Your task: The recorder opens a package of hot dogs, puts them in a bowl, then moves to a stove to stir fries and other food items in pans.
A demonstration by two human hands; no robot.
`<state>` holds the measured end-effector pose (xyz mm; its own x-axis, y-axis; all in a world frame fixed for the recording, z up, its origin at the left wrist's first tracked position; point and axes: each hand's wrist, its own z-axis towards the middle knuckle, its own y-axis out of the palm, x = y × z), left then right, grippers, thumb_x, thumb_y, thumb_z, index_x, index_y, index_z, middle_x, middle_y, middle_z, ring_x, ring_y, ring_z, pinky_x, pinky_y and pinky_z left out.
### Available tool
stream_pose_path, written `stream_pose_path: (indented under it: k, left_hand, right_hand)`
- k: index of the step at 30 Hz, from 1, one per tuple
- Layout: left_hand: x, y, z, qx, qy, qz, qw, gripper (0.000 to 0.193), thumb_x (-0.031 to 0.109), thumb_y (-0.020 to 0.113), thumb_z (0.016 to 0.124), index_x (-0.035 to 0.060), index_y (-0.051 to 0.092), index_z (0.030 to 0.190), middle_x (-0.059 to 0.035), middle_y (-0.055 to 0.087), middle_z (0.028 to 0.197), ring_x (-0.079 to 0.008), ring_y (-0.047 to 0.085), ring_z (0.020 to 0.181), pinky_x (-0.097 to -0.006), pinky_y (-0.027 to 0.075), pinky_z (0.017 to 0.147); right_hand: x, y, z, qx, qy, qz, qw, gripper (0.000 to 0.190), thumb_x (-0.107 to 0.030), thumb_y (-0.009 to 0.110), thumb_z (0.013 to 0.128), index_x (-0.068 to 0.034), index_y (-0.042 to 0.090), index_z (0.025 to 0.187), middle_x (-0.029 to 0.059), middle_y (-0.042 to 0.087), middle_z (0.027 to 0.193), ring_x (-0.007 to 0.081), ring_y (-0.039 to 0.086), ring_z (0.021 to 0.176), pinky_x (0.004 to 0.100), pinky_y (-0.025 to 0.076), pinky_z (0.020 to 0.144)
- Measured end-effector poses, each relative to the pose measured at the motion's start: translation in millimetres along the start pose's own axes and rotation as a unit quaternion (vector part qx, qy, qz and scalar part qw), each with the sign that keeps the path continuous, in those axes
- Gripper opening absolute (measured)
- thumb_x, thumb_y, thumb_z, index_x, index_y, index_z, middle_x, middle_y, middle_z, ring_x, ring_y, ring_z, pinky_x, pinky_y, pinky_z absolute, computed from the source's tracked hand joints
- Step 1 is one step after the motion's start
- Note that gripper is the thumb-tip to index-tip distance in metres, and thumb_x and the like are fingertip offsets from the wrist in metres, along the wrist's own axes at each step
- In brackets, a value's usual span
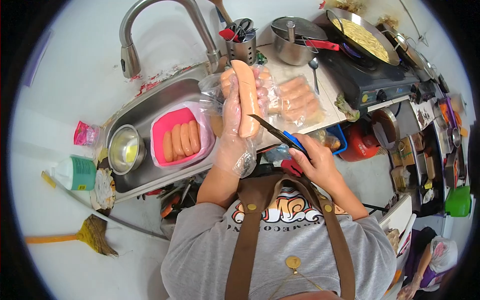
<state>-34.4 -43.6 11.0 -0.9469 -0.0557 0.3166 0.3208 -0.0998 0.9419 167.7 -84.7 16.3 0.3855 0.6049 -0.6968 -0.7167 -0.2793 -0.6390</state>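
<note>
In the head view my left hand (233,112), in a clear plastic glove, holds a large sausage (247,99) lengthwise. Short slits show on the sausage's upper part. My bare right hand (315,155) grips a utility knife (283,135) with a black and blue handle, its dark blade pointing at the sausage's lower end. Behind the left hand lies a clear bag of sausages (228,80), partly hidden. A flat plastic pack of sausages (300,99) rests on the counter to the right. Several sausages (183,138) sit in a pink container (174,117) lined with a plastic bag, at the sink.
A metal bowl (126,150) stands in the sink (161,95) under a curved faucet (129,48). A lidded pot (294,47) and a spoon (314,71) are near the gas stove (371,80), where a pan of fries (360,39) sits. Another person (431,258) is at the lower right.
</note>
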Motion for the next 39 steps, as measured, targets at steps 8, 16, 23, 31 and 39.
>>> stream_pose_path:
  k: [8,16,23,31,39]
  left_hand:
    - [39.2,-8.5,-21.3,0.087,0.064,0.035,0.993,0.047,0.045,0.042,0.089,0.0024,0.048,0.109,-0.0029,0.051,0.08,-0.0118,0.05,0.062,-0.0216,0.045,0.046]
    - [131.2,-53.0,-72.7,0.297,0.135,0.293,0.899,0.028,0.022,0.061,0.081,0.0055,0.051,0.102,-0.0032,0.05,0.077,-0.0123,0.051,0.067,-0.0238,0.045,0.06]
    - [198.9,-128.4,-97.7,0.317,-0.001,0.345,0.883,0.029,0.023,0.052,0.086,0.0015,0.052,0.106,-0.01,0.058,0.091,-0.0214,0.055,0.084,-0.0322,0.045,0.08]
    - [179.4,-144.0,-88.7,0.396,-0.094,0.855,0.32,0.053,0.032,0.047,0.082,-0.0029,0.039,0.121,-0.0294,0.055,0.102,-0.0415,0.055,0.094,-0.0445,0.043,0.079]
    - [187.5,-159.6,-117.3,0.328,-0.101,0.895,0.285,0.057,0.018,0.054,0.079,-0.0043,0.033,0.127,-0.0202,0.059,0.097,-0.0234,0.06,0.087,-0.0339,0.048,0.073]
  right_hand:
    - [19.3,-9.4,-19.7,0.002,0.131,0.12,0.984,0.029,-0.018,0.058,0.083,0.0,0.055,0.105,0.01,0.061,0.085,0.0145,0.057,0.072,0.0264,0.045,0.068]
    - [42.2,-12.5,-21.7,0.038,0.177,0.222,0.958,0.035,-0.023,0.052,0.088,0.0,0.048,0.115,-0.0016,0.047,0.062,0.0015,0.034,0.043,0.0166,0.026,0.038]
    - [38.8,-7.3,-13.1,0.015,0.169,0.228,0.959,0.034,-0.024,0.055,0.086,0.001,0.053,0.11,-0.0012,0.051,0.068,0.004,0.042,0.054,0.0175,0.034,0.047]
    - [47.1,-3.4,-14.2,0.018,0.132,0.182,0.974,0.036,-0.024,0.054,0.087,0.001,0.051,0.113,-0.0009,0.05,0.067,0.0034,0.04,0.051,0.0177,0.032,0.045]
    - [49.0,-4.6,-17.5,0.025,0.13,0.182,0.974,0.038,-0.023,0.053,0.088,0.0,0.048,0.117,-0.0015,0.048,0.062,0.0014,0.035,0.044,0.0167,0.026,0.038]
